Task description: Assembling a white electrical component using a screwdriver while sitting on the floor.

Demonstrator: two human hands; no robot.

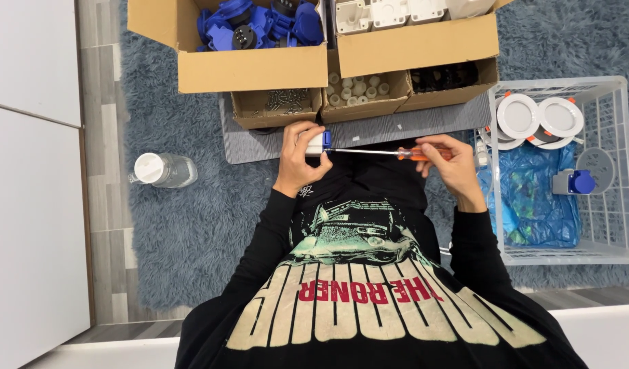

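My left hand (pixel 297 158) grips a small white and blue plastic part (pixel 319 143) in front of my chest. In my right hand (pixel 450 160) is a screwdriver with an orange handle (pixel 420 154). Its thin metal shaft (pixel 362 152) runs level to the left, and its tip meets the blue end of the part. Both sleeves are black, and the hands hover just over a grey ribbed mat (pixel 369 131).
Cardboard boxes at the top hold blue parts (pixel 260 24), white housings (pixel 390 12), screws (pixel 286 100), small white caps (pixel 359 87) and black pieces (pixel 443 76). A white wire basket (pixel 612 171) on the right holds round white lamps, a blue bag and one blue-white part. A clear bottle (pixel 163 169) lies left on the grey rug.
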